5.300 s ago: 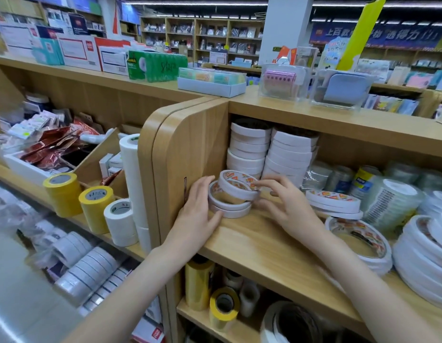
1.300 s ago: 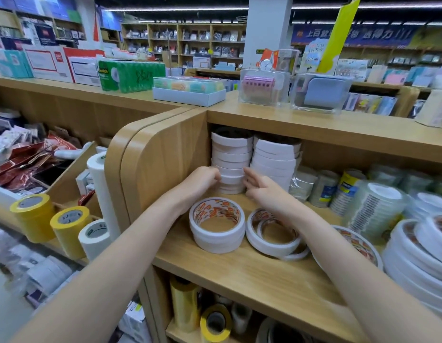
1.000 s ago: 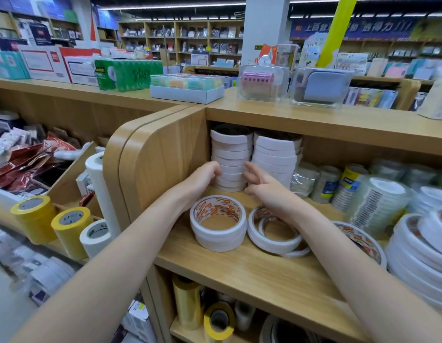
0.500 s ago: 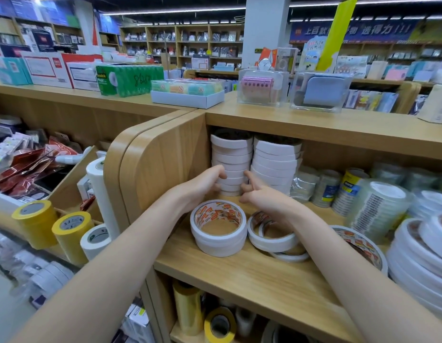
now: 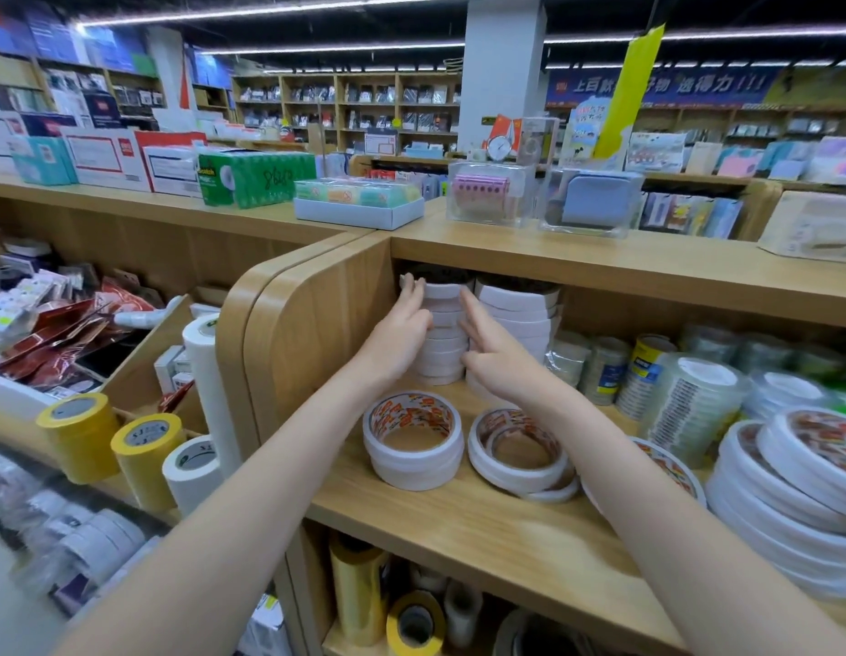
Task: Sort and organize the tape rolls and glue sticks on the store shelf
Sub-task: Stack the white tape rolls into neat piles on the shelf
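A tall stack of white tape rolls [image 5: 442, 333] stands at the back left of the wooden shelf [image 5: 482, 523]. My left hand [image 5: 402, 333] presses its straight fingers against the stack's left side, fingertips near the top roll. My right hand [image 5: 494, 357] presses its straight fingers against the right side. A second white stack [image 5: 520, 314] stands just to the right. In front lie a stack of printed double-sided tape rolls [image 5: 414, 442] and a flatter pile of thin rolls [image 5: 520, 454].
Clear tape packs [image 5: 691, 404] and piles of thin white rolls [image 5: 800, 471] fill the shelf's right part. Yellow and white rolls [image 5: 144, 454] stand on the left shelf unit. Boxes and clear cases [image 5: 487, 194] sit on the top board. More rolls [image 5: 414, 622] lie on the shelf below.
Both hands have risen from the stack's base to its sides, fingers now stretched up along it. The stack stands straighter. The front rolls have not moved.
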`<action>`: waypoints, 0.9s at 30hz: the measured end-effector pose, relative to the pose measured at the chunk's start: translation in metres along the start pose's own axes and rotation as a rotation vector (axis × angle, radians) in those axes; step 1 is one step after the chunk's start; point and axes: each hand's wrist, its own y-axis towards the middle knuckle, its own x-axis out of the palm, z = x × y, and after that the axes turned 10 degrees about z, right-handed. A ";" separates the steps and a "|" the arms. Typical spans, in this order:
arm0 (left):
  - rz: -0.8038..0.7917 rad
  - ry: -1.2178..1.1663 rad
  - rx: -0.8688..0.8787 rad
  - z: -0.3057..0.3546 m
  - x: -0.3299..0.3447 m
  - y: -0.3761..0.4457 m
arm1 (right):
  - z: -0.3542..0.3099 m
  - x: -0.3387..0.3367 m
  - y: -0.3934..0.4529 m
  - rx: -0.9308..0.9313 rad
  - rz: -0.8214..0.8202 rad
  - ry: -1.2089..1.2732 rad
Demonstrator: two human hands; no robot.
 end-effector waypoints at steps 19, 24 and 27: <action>0.003 -0.275 -0.116 -0.011 -0.004 0.016 | 0.024 0.006 0.001 0.014 -0.009 -0.038; -0.042 -0.200 -0.164 -0.022 -0.007 0.007 | 0.020 0.009 0.003 -0.023 0.099 0.005; -0.007 -0.149 -0.247 -0.026 -0.007 0.009 | 0.020 0.010 0.006 -0.043 0.067 -0.062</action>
